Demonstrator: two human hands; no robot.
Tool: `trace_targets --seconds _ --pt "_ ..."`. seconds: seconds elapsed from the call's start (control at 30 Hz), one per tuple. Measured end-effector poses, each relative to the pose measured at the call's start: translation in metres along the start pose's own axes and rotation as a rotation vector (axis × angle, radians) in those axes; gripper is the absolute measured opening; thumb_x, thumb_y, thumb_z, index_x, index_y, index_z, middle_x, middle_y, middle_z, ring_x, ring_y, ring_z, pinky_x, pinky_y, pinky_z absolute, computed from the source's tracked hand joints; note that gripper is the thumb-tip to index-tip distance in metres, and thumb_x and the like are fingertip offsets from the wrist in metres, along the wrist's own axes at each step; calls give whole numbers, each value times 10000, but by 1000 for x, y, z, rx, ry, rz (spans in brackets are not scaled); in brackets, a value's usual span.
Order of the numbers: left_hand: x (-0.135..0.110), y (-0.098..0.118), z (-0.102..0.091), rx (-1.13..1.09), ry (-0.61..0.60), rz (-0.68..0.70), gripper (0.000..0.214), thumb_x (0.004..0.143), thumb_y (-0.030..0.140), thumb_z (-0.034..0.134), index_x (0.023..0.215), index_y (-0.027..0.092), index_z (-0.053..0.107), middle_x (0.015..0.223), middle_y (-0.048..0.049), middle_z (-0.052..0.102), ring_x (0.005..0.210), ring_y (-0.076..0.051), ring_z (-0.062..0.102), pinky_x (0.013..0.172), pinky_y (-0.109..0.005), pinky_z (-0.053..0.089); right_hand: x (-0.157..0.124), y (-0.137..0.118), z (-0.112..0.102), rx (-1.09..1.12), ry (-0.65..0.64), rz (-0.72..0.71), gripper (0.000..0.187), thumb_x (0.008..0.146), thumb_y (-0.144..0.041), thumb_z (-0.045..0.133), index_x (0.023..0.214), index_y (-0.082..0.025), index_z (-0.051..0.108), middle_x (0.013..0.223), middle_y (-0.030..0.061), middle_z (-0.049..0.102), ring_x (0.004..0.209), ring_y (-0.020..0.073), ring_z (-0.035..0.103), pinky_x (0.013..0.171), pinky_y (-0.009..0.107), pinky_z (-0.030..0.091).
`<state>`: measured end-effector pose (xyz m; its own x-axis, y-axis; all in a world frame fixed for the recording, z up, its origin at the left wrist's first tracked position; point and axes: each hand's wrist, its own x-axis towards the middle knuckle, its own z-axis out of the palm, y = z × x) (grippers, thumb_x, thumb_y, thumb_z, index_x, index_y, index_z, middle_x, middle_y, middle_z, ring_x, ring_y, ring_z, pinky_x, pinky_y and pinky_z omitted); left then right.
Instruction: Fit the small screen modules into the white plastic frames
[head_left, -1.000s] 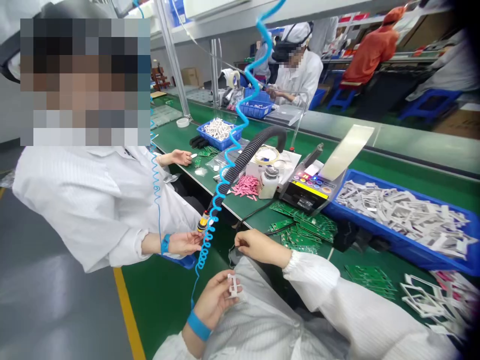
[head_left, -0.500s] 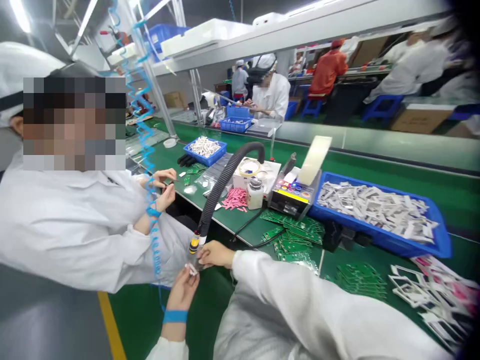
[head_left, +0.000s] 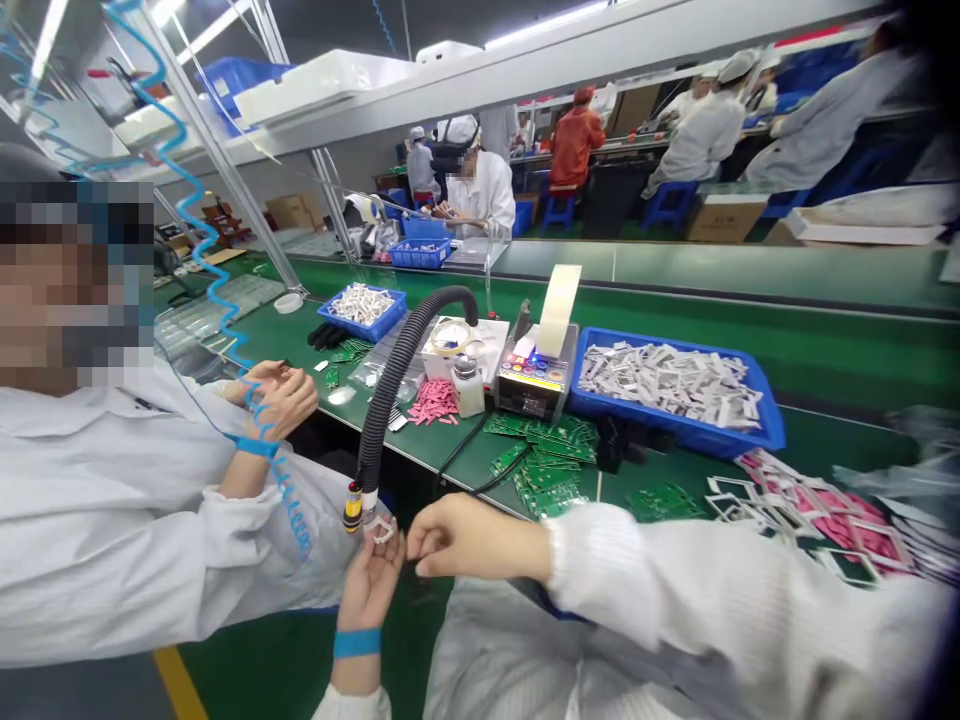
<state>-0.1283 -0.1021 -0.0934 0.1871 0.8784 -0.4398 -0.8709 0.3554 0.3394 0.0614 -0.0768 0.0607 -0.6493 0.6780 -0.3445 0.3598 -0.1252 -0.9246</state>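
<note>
My left hand (head_left: pixel 367 588), a blue band at its wrist, is palm up with its fingers closed on a small white plastic frame (head_left: pixel 383 533). The frame lies tilted across the fingertips, just below the end of a black corrugated hose (head_left: pixel 384 400). A yellow and black fitting (head_left: pixel 352 507) sits beside the hose end. To the right, my right hand (head_left: pixel 465 537) is beside the left fingertips, its fingers curled and pinched. Whatever lies between them, if anything, is hidden.
A co-worker's hands (head_left: pixel 279 398) work at the left. On the bench are a blue bin of white frames (head_left: pixel 769 415), a tape dispenser (head_left: pixel 534 385), green circuit boards (head_left: pixel 555 480), pink strips (head_left: pixel 433 402), and a bottle (head_left: pixel 469 388). Larger white frames (head_left: pixel 757 515) lie at right.
My right hand has drawn back to the right from the hose end. The white frame stays in my left hand, now more exposed. The view has swung right; the co-worker's hands have come together.
</note>
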Motion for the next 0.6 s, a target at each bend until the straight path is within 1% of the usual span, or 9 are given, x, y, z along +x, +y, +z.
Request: trace_targets --seconds 0.07,0.17,0.27,0.33,0.4,0.47,0.5,0.53,0.6 --pt "-6 -26 23 16 -23 -38 317 888 90 407 1067 171 656 941 -82 747 894 -156 689 914 -302 485 -44 -4 -23 -6 138 -82 102 738 -136 632 833 -174 640 755 -25 628 727 100 583 723 232 470" --pt "-27 -65 72 60 -108 -156 211 818 138 567 984 91 688 1059 -170 704 951 -236 670 995 -427 418 -99 3 -43 -83 476 -177 67 745 -170 599 787 -189 647 799 7 663 782 147 601 768 291 472" --pt "-49 -87 128 206 -430 -314 323 689 288 730 956 108 704 1162 -181 656 1085 -302 602 1038 -482 352 -135 18 -48 -115 667 -173 70 764 -221 597 797 -209 658 820 23 672 800 168 611 769 320 481" --pt "-57 -95 158 262 -545 -403 319 642 329 764 881 122 720 1184 -160 644 1124 -311 574 1048 -483 338 -150 27 -47 -120 739 -198 77 778 -236 596 811 -219 664 805 25 664 786 167 610 739 316 492" --pt "-58 -101 177 302 -600 -461 362 590 373 793 842 123 724 1032 -129 697 1074 -285 601 1050 -475 335 -161 33 -48 -136 798 -248 79 788 -224 595 822 -228 666 776 19 655 778 163 605 712 306 499" --pt "-57 -110 187 337 -613 -486 398 562 399 805 833 120 726 858 -92 710 972 -249 640 1042 -473 348 -169 39 -51 -177 826 -312 93 801 -200 588 842 -237 662 757 12 655 786 161 604 708 305 500" --pt "-56 -114 191 354 -613 -490 399 560 405 805 831 122 728 826 -83 704 938 -238 648 1036 -472 355 -173 41 -53 -211 829 -345 103 811 -190 579 854 -240 658 764 12 659 793 162 605 714 310 498" --pt "-55 -118 194 373 -614 -488 389 565 407 801 827 128 731 843 -84 701 932 -234 646 1033 -471 358 -176 43 -55 -258 840 -376 110 820 -186 571 870 -240 653 783 14 663 799 163 606 724 322 494" --pt "-55 -126 200 408 -625 -468 355 576 410 793 816 153 739 989 -102 686 996 -249 622 1037 -464 352 -181 48 -57 -398 926 -431 100 826 -188 574 891 -235 632 816 21 655 799 169 602 792 377 469"
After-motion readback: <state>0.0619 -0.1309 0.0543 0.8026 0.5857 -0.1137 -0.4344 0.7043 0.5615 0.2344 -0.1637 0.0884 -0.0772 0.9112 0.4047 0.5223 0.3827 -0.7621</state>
